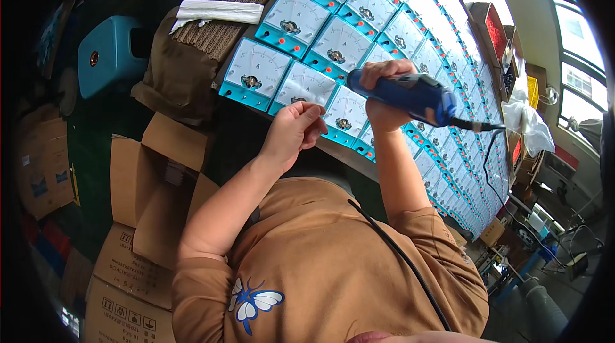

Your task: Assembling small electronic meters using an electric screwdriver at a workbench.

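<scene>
Rows of teal-based panel meters (257, 66) with white dial faces and red and black terminals cover the table. My right hand (388, 75) is wrapped round a blue corded power tool (410, 96), its blunt front end pointing left over the meters. A black cord runs from the tool's rear. My left hand (298, 126) has thumb and fingers pinched together at the front edge of a nearby meter (307, 85) with a glossy face. Whatever that pinch holds, if anything, is too small to make out. The tool's tip hides part of the meters behind it.
White folded paper (218, 11) lies on corrugated card at the table's left end. A blue stool (109, 54) stands to the left. An open cardboard box (154, 183) sits at lower left by stacked cartons (128, 304). Bins (493, 32) and plastic bags (525, 122) line the far right.
</scene>
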`<state>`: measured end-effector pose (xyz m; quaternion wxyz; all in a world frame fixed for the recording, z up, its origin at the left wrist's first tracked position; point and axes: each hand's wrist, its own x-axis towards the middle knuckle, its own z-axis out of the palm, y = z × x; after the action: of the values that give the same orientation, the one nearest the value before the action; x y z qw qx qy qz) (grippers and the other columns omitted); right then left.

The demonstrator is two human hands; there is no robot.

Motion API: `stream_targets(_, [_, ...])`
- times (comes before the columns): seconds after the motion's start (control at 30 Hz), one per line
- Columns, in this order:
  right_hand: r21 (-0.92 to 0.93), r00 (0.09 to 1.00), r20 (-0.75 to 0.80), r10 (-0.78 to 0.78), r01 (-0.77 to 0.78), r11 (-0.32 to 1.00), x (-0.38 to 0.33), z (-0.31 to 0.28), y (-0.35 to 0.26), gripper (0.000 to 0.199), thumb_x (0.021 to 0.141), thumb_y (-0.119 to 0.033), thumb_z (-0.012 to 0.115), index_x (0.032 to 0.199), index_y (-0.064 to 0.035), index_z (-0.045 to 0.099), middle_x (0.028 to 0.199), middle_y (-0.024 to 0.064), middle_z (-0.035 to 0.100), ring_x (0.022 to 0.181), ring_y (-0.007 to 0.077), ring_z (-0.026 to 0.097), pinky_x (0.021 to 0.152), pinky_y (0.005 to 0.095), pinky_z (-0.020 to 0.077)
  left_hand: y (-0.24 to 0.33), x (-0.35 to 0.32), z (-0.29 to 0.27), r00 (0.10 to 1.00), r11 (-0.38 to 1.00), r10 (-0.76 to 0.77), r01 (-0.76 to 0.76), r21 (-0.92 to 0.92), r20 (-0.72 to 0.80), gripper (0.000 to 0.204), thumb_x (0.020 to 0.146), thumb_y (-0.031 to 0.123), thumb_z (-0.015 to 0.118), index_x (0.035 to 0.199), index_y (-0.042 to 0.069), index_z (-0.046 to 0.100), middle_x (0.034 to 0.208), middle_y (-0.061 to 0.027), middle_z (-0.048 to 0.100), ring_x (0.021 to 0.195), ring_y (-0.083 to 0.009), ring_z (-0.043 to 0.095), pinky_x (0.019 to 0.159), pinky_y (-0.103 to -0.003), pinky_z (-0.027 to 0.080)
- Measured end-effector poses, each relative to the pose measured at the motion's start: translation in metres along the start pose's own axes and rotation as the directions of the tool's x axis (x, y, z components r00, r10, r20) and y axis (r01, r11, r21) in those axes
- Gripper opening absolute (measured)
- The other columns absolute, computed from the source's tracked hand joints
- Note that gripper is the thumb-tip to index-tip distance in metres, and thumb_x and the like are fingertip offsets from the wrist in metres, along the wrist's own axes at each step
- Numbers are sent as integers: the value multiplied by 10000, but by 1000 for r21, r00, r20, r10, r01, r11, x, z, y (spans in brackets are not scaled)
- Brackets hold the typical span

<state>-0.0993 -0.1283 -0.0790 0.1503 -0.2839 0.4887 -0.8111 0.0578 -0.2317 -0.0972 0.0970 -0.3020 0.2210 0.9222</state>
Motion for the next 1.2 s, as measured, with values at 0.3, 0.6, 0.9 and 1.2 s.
stream_targets(0.3, [83, 966, -259, -8, 30, 996, 6, -15, -11, 427, 824, -463, 425, 865, -50, 526, 616, 100, 549, 536, 213, 494, 619, 367, 426, -1, 6, 1, 1000, 999, 28, -28, 36, 10, 250, 911, 308, 546, 835, 71, 556, 615, 3, 532, 432, -30, 372, 374, -171, 222])
stream_targets(0.6, [501, 976, -64, 209, -149, 852, -18, -20, -79, 250, 874, -343, 455, 901, -103, 521, 608, -10, 483, 632, 139, 467, 779, 354, 368, -6, 22, 35, 996, 999, -25, 22, 39, 82, 215, 919, 269, 541, 837, 69, 550, 568, 24, 499, 410, -18, 353, 368, -161, 232])
stream_targets(0.9, [283, 948, -300, 105, -16, 959, -28, -43, -75, 467, 866, -529, 375, 890, -82, 510, 582, 55, 499, 558, 191, 483, 706, 363, 373, -21, 43, 49, 994, 956, 107, -107, 274, 14, 233, 954, 254, 462, 993, 39, 546, 688, -27, 551, 474, -24, 377, 428, -160, 274])
stream_targets(1.2, [-23, 958, -282, -50, 45, 999, -24, -56, -41, 589, 835, -620, 361, 837, -42, 477, 603, 110, 519, 537, 222, 509, 622, 355, 421, -19, 29, 42, 999, 970, 14, -5, 243, -37, 222, 949, 236, 472, 991, 25, 527, 693, -30, 555, 502, -24, 413, 442, -151, 297])
